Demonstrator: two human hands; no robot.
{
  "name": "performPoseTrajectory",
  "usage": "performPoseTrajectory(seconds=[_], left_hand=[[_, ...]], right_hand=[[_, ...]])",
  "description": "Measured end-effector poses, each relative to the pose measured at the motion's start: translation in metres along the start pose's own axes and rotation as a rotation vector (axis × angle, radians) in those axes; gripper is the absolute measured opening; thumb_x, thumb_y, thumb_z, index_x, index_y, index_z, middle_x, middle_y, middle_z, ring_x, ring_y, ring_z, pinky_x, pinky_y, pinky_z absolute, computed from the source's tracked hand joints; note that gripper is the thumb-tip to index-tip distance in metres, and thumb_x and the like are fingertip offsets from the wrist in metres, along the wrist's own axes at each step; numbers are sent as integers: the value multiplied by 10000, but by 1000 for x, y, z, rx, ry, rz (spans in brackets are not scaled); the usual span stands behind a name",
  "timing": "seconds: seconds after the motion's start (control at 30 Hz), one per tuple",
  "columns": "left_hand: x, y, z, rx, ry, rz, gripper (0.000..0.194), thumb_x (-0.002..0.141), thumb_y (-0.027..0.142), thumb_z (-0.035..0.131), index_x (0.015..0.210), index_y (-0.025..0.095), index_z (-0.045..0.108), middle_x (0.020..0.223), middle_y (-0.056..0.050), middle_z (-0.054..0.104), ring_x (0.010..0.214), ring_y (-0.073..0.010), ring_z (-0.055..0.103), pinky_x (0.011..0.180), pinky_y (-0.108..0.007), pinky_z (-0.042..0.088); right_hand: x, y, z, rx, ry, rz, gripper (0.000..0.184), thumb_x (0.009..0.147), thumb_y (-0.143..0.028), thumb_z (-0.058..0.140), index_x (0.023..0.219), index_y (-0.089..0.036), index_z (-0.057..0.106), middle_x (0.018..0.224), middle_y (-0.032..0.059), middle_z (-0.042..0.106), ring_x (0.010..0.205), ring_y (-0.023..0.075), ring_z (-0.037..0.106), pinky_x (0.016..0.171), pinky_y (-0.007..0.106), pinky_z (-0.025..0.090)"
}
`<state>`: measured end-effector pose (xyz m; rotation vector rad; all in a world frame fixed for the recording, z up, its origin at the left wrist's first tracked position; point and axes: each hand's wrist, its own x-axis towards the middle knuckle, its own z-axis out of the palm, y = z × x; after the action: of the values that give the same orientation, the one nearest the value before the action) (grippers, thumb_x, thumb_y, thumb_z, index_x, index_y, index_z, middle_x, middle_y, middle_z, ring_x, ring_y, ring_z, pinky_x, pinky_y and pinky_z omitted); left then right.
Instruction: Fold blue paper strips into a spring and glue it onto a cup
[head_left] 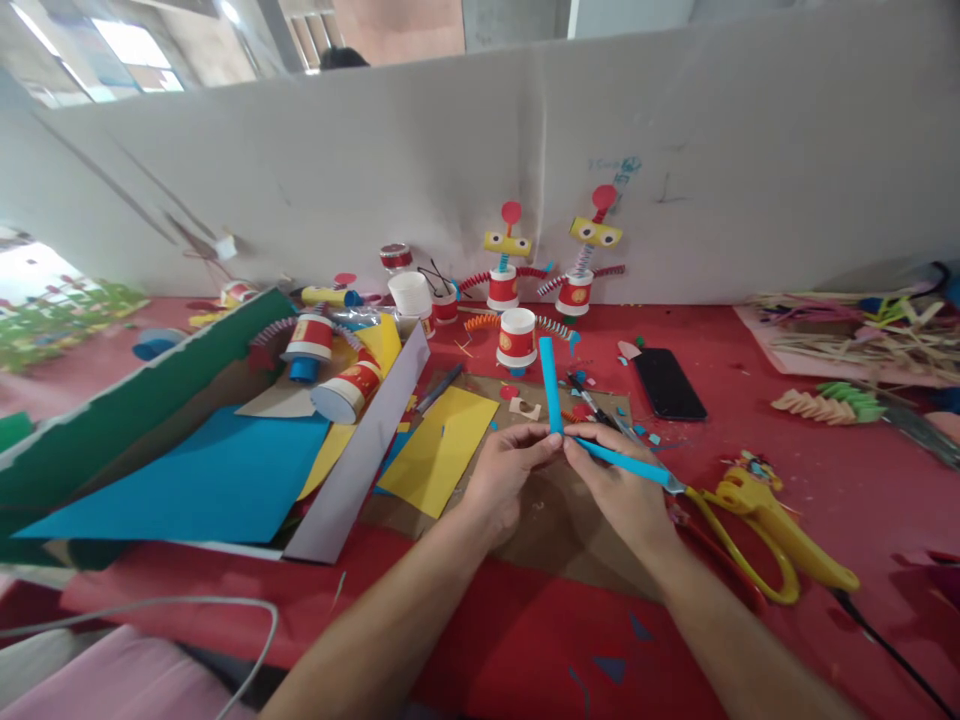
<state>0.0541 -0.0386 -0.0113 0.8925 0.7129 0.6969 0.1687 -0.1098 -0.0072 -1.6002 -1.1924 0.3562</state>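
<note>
My left hand [504, 472] and my right hand [619, 487] meet above a brown cardboard sheet [559, 525]. Between their fingertips they pinch two blue paper strips joined at a corner. One blue strip [550, 384] points up and away; the other blue strip [628, 462] runs to the right over my right hand. Behind them stand paper-cup robot figures: one cup robot [517, 338] close by, and two cup robots with yellow heads [507, 262] [586, 262] against the white divider wall.
Yellow scissors [765, 515] lie right of my right hand. A black phone [669, 384] rests on the red tablecloth. A cardboard box [150, 400] at left holds blue and yellow paper and cups. Yellow paper [439, 447] lies beside it. Craft scraps lie at far right.
</note>
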Motion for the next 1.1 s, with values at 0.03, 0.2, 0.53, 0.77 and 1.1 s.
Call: performPoseTrajectory(seconds=[0.03, 0.2, 0.53, 0.77, 1.1], left_hand=[[0, 0, 1, -37, 9, -9, 182, 593, 261, 802, 702, 144, 713, 659, -19, 642, 649, -104, 557, 675, -229, 417], [3, -1, 0, -191, -7, -40, 195, 559, 225, 822, 665, 134, 686, 633, -4, 620, 606, -86, 549, 635, -217, 426], [6, -5, -3, -145, 54, 16, 207, 558, 231, 808, 628, 147, 631, 572, 29, 559, 533, -68, 499, 553, -197, 385], [2, 0, -2, -211, -34, -115, 228, 570, 252, 816, 629, 131, 632, 597, -15, 620, 565, -113, 583, 623, -251, 468], [-3, 2, 2, -218, -105, -122, 195, 613, 203, 798, 715, 135, 647, 660, -11, 650, 604, -93, 605, 671, -228, 505]], right_hand=[[0, 0, 0, -9, -7, -24, 114, 824, -303, 584, 846, -248, 682, 810, 25, 707, 733, 198, 642, 684, 326, 510], [-1, 5, 1, -87, 40, -150, 130, 832, -302, 592, 871, -263, 709, 856, 44, 632, 830, 207, 599, 745, 351, 494], [-2, 7, 6, -113, -17, -295, 119, 819, -271, 624, 907, -268, 704, 916, 49, 641, 905, 220, 581, 833, 379, 466], [-4, 6, 12, 404, -65, 98, 155, 820, -331, 628, 925, -252, 709, 972, 38, 699, 917, 220, 633, 833, 372, 498], [-1, 5, 5, 127, 38, -96, 107, 828, -279, 597, 829, -233, 693, 877, 46, 673, 887, 218, 610, 821, 349, 475]])
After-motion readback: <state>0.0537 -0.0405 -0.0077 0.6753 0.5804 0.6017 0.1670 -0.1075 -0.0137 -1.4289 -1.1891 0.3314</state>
